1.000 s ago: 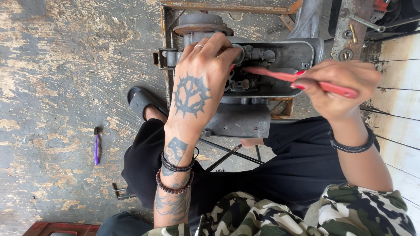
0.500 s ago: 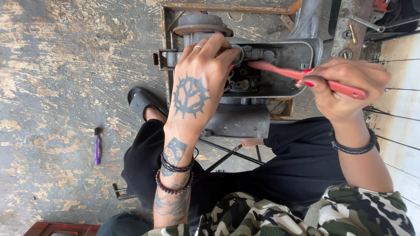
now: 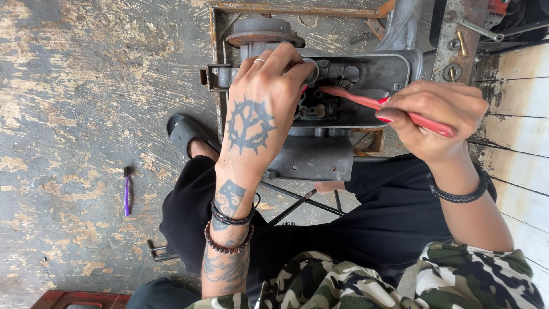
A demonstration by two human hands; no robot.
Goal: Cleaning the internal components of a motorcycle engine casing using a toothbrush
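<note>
A grey, greasy engine block (image 3: 372,71) sits in a rusty metal frame (image 3: 297,8) in front of me. My left hand (image 3: 263,109), tattooed on the back and wearing a ring, rests on the block with its fingertips curled onto a small part in the open top. My right hand (image 3: 434,114) grips the handle of a red brush (image 3: 354,98). The brush's head end reaches into the open cavity beside my left fingertips and is hidden there.
A purple brush (image 3: 126,191) lies on the worn, peeling floor at left. A small metal tool (image 3: 160,252) lies near my knee. A black sandal (image 3: 186,133) shows beside the frame. White wooden planks (image 3: 517,131) and a wrench (image 3: 474,27) are at right.
My right hand has moved the red brush slightly left and deeper into the engine cavity. My left hand has stayed on the block.
</note>
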